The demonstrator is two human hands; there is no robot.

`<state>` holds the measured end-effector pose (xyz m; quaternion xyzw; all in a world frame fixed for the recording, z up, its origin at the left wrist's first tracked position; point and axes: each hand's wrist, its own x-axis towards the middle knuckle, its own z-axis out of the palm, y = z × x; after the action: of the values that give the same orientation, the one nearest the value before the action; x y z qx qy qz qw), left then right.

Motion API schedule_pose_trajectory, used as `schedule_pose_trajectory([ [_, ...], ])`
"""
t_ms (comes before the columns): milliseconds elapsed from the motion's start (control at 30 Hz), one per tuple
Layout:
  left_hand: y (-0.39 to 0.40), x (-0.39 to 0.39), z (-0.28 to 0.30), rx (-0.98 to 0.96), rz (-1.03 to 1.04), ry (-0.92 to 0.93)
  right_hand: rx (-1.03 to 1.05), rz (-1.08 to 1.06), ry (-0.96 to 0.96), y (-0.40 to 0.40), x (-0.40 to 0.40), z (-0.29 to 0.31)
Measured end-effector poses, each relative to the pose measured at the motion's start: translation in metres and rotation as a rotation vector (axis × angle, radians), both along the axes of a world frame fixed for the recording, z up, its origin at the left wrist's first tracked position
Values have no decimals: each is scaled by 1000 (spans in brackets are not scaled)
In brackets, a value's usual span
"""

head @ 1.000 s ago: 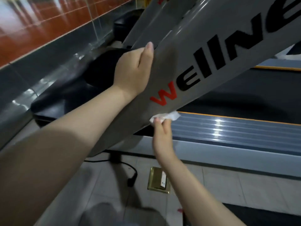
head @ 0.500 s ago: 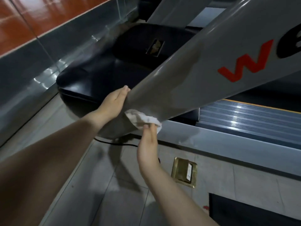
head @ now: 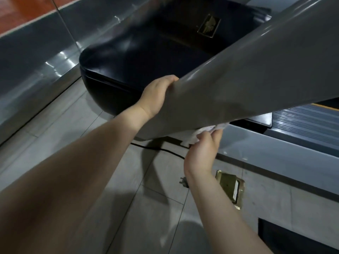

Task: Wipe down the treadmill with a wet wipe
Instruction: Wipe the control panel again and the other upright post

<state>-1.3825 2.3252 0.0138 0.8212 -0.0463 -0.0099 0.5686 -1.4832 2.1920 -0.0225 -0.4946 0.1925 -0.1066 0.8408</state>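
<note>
Two hands are on the job. The left hand [head: 159, 96] grips the far edge of the grey upright [head: 247, 85], fingers curled over its edge, and the right hand [head: 204, 149] pinches the wet wipe [head: 190, 136] against the underside of that upright, right at its lower end where it meets the base.

What could go wrong from here, imo: the wipe is bunched up, so only a small patch of it actually touches the surface. Drag it like that and you'd probably get streaks, or miss the curved bottom edge entirely. It's also only held by the fingertips, so a hard swipe around the corner could pull it loose and drop it on the tiled floor [head: 128, 180]. And there's a black cable [head: 157, 148] running along the floor just under the hands, with a plug lying loose nearby and a brass floor socket [head: 231, 187] close to the right wrist. Any drips landing there wouldn't be great.

As for the wipe itself, it's white, crumpled and folded on itself, partly tucked under the upright so I can't tell how much of it there is. The upright looks glossy with a darker, maybe damp patch just above the wipe.
</note>
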Motion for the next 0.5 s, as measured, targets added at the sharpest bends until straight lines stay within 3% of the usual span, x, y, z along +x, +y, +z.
schedule_pose_trajectory([
  [67, 14, 5, 1, -45, -95, 74, 15, -24, 16, 10, 3, -7],
  [133, 20, 11, 0, -1, -61, 93, 41, -74, 40, 11, 7, -10],
  [300, 20, 8, -20, 77, 11, -91, 338, -166, 134, 12, 10, -20],
  [500, 28, 9, -20, 69, -77, -95, 485, 9, 308, 49, 22, -54],
])
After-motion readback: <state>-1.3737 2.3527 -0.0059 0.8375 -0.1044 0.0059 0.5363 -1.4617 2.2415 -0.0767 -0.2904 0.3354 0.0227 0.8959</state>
